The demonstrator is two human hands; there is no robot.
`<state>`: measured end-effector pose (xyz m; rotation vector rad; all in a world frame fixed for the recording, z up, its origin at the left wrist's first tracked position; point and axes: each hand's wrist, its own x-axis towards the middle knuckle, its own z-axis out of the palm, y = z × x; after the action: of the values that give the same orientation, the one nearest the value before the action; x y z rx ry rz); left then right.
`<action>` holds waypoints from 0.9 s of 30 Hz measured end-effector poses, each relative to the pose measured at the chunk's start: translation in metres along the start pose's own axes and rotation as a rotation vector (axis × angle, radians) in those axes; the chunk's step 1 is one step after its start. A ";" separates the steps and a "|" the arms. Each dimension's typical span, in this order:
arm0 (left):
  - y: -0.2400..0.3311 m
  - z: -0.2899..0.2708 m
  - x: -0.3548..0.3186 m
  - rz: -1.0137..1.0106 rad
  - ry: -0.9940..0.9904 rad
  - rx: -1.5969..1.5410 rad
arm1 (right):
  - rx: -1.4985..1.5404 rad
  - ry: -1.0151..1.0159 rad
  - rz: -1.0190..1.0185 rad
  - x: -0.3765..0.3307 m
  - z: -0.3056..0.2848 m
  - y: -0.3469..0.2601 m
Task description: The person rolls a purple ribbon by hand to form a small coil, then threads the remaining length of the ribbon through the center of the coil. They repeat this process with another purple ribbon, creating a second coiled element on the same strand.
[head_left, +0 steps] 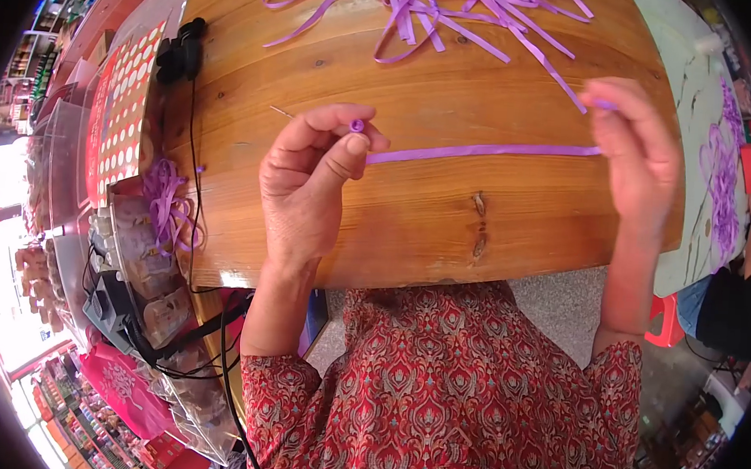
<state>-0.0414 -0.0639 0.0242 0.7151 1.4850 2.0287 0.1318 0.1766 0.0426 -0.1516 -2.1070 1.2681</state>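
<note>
My left hand (307, 166) is raised over the wooden table, with thumb and fingertips pinching a small tight coil of purple ribbon (357, 126). From that pinch a flat purple ribbon strip (484, 150) stretches nearly straight across to my right hand (642, 156). The right hand is curled and slightly blurred. Its fingers close on the ribbon's far end, and a bit of purple shows at the fingertips. Beside the left fingers a thin needle-like pin (281, 111) sticks out; whether the hand holds it cannot be made out.
A heap of loose purple ribbons (420, 1) lies at the table's (410, 237) far side, one strip trailing toward my right hand. More ribbon (167, 204) hangs at the left edge, near a black cable (194, 137) and a dotted box (130, 103). Another person (736, 308) sits far right.
</note>
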 end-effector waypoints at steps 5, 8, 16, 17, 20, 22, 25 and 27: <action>0.000 0.014 -0.002 -0.073 -0.062 0.004 | 0.050 -0.193 -0.054 0.010 0.052 -0.020; -0.001 0.020 0.000 -0.037 -0.106 0.138 | 0.240 -0.203 0.099 0.010 0.065 -0.018; -0.004 0.027 0.011 -0.018 -0.236 0.257 | 0.421 -0.141 0.124 0.003 0.074 0.001; -0.005 0.028 0.012 -0.013 -0.238 0.252 | 0.406 -0.157 0.124 0.004 0.073 0.001; -0.005 0.035 0.011 -0.169 -0.152 0.005 | 0.407 -0.168 0.137 0.005 0.072 0.002; -0.008 0.033 0.014 -0.149 -0.175 0.024 | 0.423 -0.164 0.148 0.005 0.072 0.002; -0.014 0.032 0.016 -0.103 -0.213 0.090 | 0.395 -0.171 0.140 0.004 0.071 0.002; -0.016 0.033 0.016 -0.079 -0.227 0.137 | 0.250 -0.150 0.070 0.003 0.071 0.002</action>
<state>-0.0288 -0.0266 0.0191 0.8955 1.5029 1.7366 0.0870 0.1263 0.0213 -0.0208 -2.0594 1.6163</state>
